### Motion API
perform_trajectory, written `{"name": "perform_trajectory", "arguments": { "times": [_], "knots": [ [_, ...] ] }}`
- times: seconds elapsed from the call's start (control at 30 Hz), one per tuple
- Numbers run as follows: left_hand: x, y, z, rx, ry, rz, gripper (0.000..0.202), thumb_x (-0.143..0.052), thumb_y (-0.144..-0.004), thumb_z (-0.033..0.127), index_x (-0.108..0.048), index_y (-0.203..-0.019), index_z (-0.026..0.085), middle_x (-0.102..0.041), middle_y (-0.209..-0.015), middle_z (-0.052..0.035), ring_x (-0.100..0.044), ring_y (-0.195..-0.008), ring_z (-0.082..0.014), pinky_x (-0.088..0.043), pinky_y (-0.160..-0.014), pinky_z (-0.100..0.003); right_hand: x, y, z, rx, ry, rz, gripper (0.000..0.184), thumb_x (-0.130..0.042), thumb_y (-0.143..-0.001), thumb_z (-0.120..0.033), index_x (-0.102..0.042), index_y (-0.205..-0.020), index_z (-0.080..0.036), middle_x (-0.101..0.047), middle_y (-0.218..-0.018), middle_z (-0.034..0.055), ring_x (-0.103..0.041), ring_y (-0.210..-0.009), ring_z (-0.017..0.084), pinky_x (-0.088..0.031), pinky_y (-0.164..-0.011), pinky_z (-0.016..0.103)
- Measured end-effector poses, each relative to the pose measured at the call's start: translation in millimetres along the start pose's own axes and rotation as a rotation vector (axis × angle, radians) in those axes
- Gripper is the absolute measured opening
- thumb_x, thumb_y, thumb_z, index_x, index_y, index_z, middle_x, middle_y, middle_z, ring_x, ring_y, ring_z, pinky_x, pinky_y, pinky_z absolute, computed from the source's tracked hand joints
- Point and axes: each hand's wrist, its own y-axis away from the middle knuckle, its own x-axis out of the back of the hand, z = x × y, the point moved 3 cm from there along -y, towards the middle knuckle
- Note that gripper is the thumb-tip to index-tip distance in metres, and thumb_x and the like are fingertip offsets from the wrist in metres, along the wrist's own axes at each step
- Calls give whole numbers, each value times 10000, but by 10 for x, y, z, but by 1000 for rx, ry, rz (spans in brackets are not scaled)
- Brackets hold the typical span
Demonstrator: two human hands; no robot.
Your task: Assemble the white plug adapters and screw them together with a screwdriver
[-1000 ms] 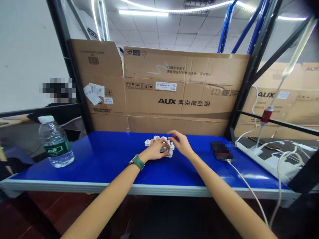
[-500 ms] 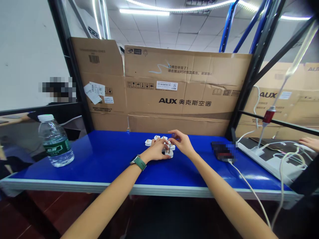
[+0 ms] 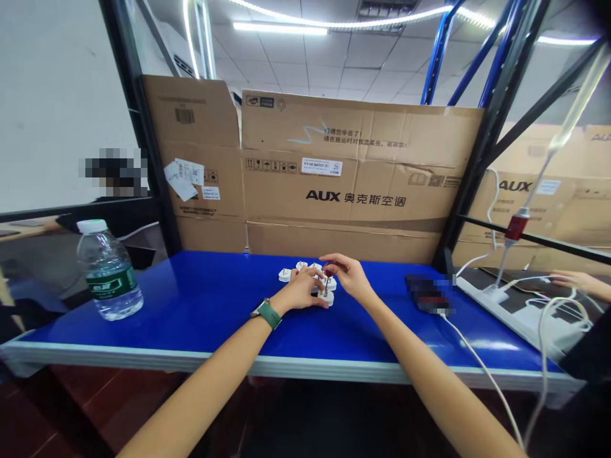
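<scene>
Several small white plugs lie in a cluster on the blue table. My left hand, with a green watch on its wrist, rests closed on one white plug and holds it down. My right hand pinches a thin screwdriver that stands nearly upright, its tip on the plug under my left hand. Both hands meet at the middle of the table.
A water bottle stands at the left. A dark device with a white cable lies at the right. A white power strip and another person's hand are at the far right. Cardboard boxes wall the back.
Both hands stay on the plug and screwdriver with hardly any shift. Another person's hand has come into view at the far right and reached further in.
</scene>
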Motion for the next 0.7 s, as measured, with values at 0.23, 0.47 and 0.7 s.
{"name": "perform_trajectory", "arguments": {
  "times": [0.23,0.47,0.7],
  "knots": [
    [58,4,70,-18,-19,-17,361,-827,-713,571,-771,-893,263,-579,-1373,-42,-488,-1265,-335,-343,-1032,-469,-16,15,0,-44,40,52,239,-594,-882,-263,-721,-1079,-217,-746,-870,32,-688,-774,189,-560,-771,319],
    [79,23,70,-112,-68,-102,362,-795,-794,459,-737,-1149,411,-490,-1484,-13,-380,-1353,-355,-293,-1076,-523,267,4,139,-89,-12,401,397,-671,-860,-505,-607,-1121,-213,-671,-812,34,-664,-656,189,-539,-478,268],
    [174,46,85,-90,-84,-48,325,-692,-862,251,-714,-1156,389,-481,-1462,-19,-417,-1299,-314,-306,-1062,-512,397,89,584,-456,337,152,284,-743,-811,-470,-667,-829,-197,-597,-518,-15,-566,-386,155,-440,-364,241]
  ]
}}
